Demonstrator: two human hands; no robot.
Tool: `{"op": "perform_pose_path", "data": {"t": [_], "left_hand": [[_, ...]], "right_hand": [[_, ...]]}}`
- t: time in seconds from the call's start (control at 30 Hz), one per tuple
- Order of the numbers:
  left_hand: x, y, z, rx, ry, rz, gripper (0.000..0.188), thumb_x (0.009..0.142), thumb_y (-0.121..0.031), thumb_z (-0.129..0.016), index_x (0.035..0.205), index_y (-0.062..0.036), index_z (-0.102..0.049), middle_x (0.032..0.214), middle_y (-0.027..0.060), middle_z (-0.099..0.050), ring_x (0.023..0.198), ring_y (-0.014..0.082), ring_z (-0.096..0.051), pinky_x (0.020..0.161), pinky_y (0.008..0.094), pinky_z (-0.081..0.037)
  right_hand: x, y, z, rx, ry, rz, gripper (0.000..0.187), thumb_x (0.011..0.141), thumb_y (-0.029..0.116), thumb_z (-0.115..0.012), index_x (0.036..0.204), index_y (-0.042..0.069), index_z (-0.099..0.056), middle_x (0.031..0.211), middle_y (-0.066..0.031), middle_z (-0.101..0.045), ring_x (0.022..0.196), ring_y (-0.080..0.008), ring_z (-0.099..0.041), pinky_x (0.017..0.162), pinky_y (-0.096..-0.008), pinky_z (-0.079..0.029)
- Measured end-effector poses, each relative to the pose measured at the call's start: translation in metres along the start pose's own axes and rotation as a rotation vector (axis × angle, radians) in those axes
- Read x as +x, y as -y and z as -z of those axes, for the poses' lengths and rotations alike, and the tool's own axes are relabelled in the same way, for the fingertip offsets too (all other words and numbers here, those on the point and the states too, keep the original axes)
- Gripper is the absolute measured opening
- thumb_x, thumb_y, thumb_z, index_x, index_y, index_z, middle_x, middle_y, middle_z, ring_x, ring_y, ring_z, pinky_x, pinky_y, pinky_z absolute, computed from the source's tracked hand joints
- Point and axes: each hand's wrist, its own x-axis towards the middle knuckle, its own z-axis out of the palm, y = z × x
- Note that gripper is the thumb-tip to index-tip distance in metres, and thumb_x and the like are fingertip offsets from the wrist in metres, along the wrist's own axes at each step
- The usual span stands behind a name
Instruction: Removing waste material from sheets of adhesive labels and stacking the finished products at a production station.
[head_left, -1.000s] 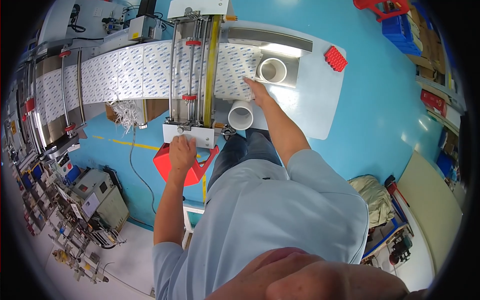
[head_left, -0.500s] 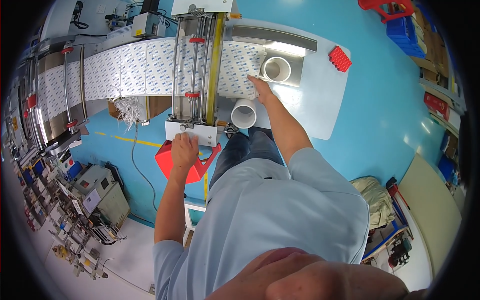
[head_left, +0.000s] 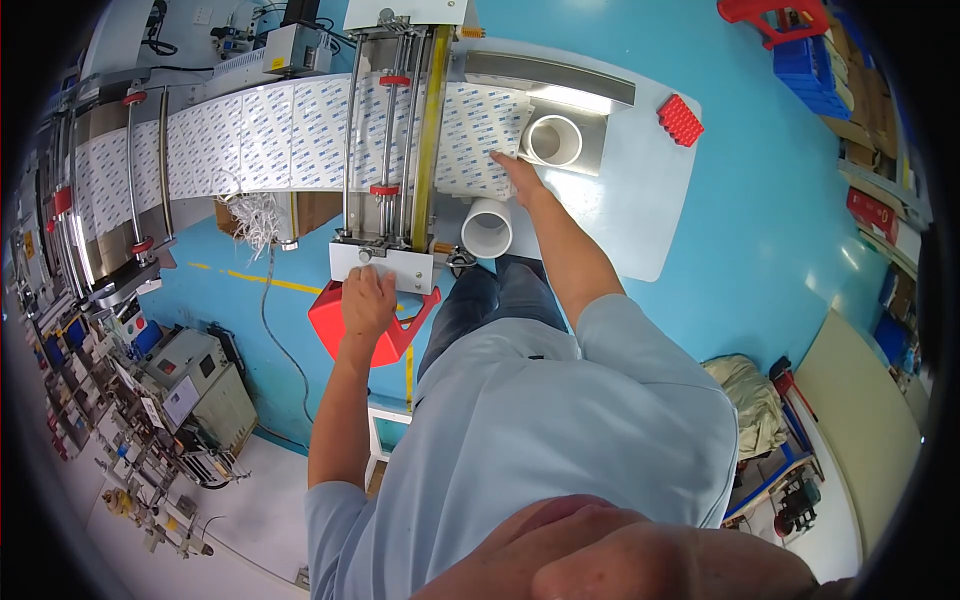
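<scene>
A long web of white sheet printed with small blue marks point(head_left: 265, 137) runs through a roller machine point(head_left: 400, 140) with metal rods and red collars. At the machine's outlet lies a stack of the same printed sheets point(head_left: 478, 135). My right hand point(head_left: 520, 180) reaches onto the stack's near right corner, fingers stretched out; its underside is hidden. My left hand point(head_left: 369, 302) rests against the machine's white end plate point(head_left: 405, 270), just below a small metal knob point(head_left: 366, 256). Its fingers are slightly bent, with thumb apart, and nothing visible is in them.
Two white tubes point(head_left: 554, 141) point(head_left: 487, 229) stand beside the stack. A red knobbly block point(head_left: 681, 120) lies on the pale tabletop point(head_left: 640, 220). Below my left hand is a red plastic stool point(head_left: 335, 325). Shredded white strips point(head_left: 253, 220) hang under the web.
My right hand has shifted very slightly left on the sheets. My left hand stays at the end plate.
</scene>
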Motion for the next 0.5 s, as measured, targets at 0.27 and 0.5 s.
{"op": "perform_pose_path", "data": {"t": [0.27,0.5], "left_hand": [[0.004,-0.001,0.003,0.005,0.019,0.014,0.023,0.082,-0.018,-0.057,0.071,-0.0004,-0.047,0.070,0.0211,-0.050,0.067,0.0397,-0.050,0.062,0.0483,-0.040],[0.008,-0.003,0.002,-0.005,0.021,0.014,0.023,0.082,-0.018,-0.057,0.070,-0.0005,-0.047,0.069,0.0206,-0.049,0.066,0.0397,-0.050,0.060,0.0483,-0.040]], "right_hand": [[0.010,0.003,0.002,-0.039,0.100,-0.030,0.045,0.080,0.022,-0.065,0.118,0.001,-0.053,0.114,-0.0143,-0.058,0.101,-0.0265,-0.058,0.086,-0.0368,-0.047],[0.014,0.004,0.002,-0.036,0.136,-0.004,0.045,0.077,0.019,-0.068,0.116,0.000,-0.054,0.111,-0.0149,-0.060,0.100,-0.0270,-0.059,0.084,-0.0382,-0.048]]}}
